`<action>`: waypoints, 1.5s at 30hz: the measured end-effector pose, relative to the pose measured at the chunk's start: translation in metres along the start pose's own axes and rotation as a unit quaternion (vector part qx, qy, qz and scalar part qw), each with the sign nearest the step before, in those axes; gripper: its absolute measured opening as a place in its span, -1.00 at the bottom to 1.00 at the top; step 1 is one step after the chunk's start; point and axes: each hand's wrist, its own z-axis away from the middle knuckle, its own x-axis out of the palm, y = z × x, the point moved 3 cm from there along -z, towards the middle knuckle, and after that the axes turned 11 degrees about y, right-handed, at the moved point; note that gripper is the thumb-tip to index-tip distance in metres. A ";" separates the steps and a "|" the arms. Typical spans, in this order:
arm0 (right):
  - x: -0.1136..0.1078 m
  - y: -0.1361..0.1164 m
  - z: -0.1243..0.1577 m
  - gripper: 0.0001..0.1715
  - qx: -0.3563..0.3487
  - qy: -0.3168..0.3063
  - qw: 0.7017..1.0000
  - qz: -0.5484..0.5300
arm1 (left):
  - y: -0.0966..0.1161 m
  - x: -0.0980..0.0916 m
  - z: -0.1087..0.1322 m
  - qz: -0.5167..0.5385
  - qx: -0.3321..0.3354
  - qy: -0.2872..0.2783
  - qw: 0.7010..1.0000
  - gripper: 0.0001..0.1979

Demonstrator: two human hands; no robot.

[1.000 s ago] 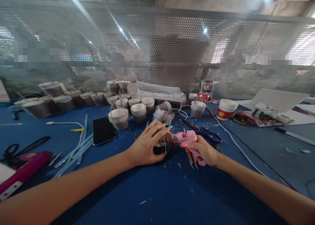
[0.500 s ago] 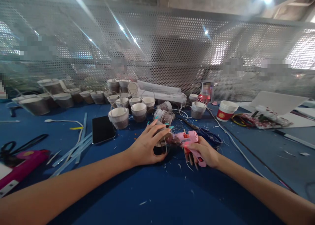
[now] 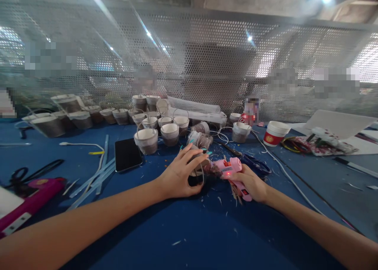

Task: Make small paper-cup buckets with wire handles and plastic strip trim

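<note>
The left hand (image 3: 180,175) grips a small bucket (image 3: 196,171), its fingers arched over the far side and its thumb curled under the near side; the right hand (image 3: 251,181) is closed round the handle of a pink glue gun (image 3: 226,164), whose nozzle end points toward the bucket, just beside the left fingertips. The likeliest mishap is a burn, if the gun is hot and the nozzle slips sideways onto those fingertips; a loosened left grip could let the bucket roll, so that any glue lands off its mark; the thin handle loop (image 3: 203,175) beside the left thumb could snag; the brown twig-like strips (image 3: 237,193) below the right fingers might stick to stray glue. Beyond the left fingertips, the ribbed brown rolls (image 3: 199,139) lie near enough to be knocked; the blue-handled scissors (image 3: 256,164) lie just past the right knuckles, partly hidden by them.

The left fingers cover much of the bucket, and its opening is dark, so its inside cannot be read; the nozzle tip blurs into the brownish clutter between the two hands, and whether it touches the bucket I cannot tell; the right fingertips are largely hidden behind the gun.
</note>
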 end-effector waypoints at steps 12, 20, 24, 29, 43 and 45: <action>-0.002 0.001 0.001 -0.75 -0.009 0.000 1.000 0.017 | -0.001 0.000 0.000 0.005 -0.011 -0.011 1.000 -0.36; 0.000 0.001 0.000 -0.71 -0.011 0.000 1.000 -0.001 | -0.001 0.001 0.001 0.008 -0.006 -0.004 1.000 -0.36; -0.002 0.004 -0.001 -0.70 -0.010 -0.014 1.000 -0.008 | -0.002 0.001 0.002 0.005 -0.013 -0.009 1.000 -0.35; -0.004 0.005 0.000 -0.75 0.006 -0.020 1.000 -0.002 | -0.002 0.001 0.002 0.007 -0.015 -0.004 1.000 -0.35; -0.003 -0.001 0.003 -0.75 0.018 -0.007 1.000 -0.013 | -0.003 0.001 0.002 0.012 -0.013 -0.009 1.000 -0.34; -0.003 -0.001 0.003 -0.76 0.017 -0.009 1.000 -0.011 | -0.003 0.001 0.002 0.010 -0.014 -0.010 1.000 -0.35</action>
